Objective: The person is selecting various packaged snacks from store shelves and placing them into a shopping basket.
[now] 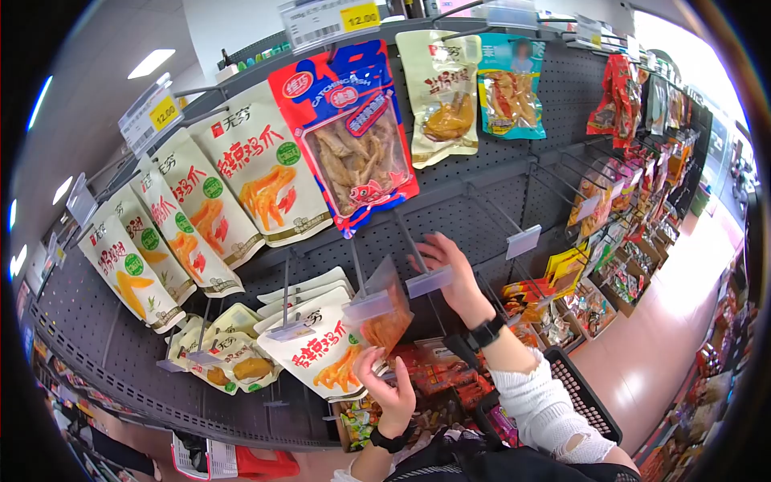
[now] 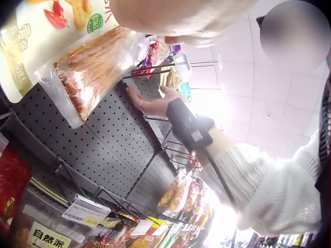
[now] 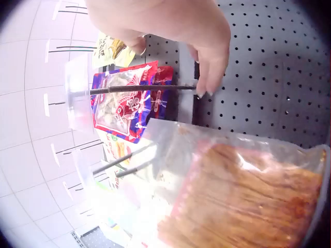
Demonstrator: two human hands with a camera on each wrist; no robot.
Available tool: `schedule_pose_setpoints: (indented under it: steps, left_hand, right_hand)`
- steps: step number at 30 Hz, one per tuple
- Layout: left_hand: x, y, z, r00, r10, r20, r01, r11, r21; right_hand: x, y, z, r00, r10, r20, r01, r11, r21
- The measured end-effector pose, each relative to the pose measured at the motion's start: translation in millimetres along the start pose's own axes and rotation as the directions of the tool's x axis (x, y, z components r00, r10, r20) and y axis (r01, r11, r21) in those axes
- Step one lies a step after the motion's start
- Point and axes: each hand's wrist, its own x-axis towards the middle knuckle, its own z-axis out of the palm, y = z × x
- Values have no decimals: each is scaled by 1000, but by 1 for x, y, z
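A clear bag of brown strips point(image 1: 384, 317) hangs from a hook before the pegboard and fills much of the right wrist view. My left hand point(image 1: 389, 395) is just below it, thumb and fingers apart, fingertips close to the bag's lower edge. In the left wrist view, that hand point(image 2: 186, 18) overlaps the bag's end. To the right, my right hand point(image 1: 451, 277) reaches behind a clear label holder point(image 1: 430, 281). Its fingertips, seen in the right wrist view, are at the back end of a bare hook point(image 3: 139, 89), and nothing shows in the hand.
White chicken-feet bags point(image 1: 317, 341) hang just left. Above are a red-and-blue fish bag point(image 1: 357, 149) and more pouches. Bare hooks with label holders point(image 1: 524, 241) jut out at right. A black basket point(image 1: 574, 394) is by my right arm; a red-and-white basket point(image 1: 233, 462) sits below.
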Motion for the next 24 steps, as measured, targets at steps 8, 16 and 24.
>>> schedule_pose_setpoints:
  steps: [8,16,24]
  left_hand:
    - [19,15,20,984,-37,173,56,993,-103]
    - [59,21,59,925,9,379,64,982,-180]
    - [71,24,72,923,25,384,53,980,-191]
  right_hand:
    - [15,-21,43,953,258,159,-183,908,-377]
    - [21,-25,40,994,102,49,-81,947,-311]
    - [22,-38,21,989,109,103,-68,938,-340]
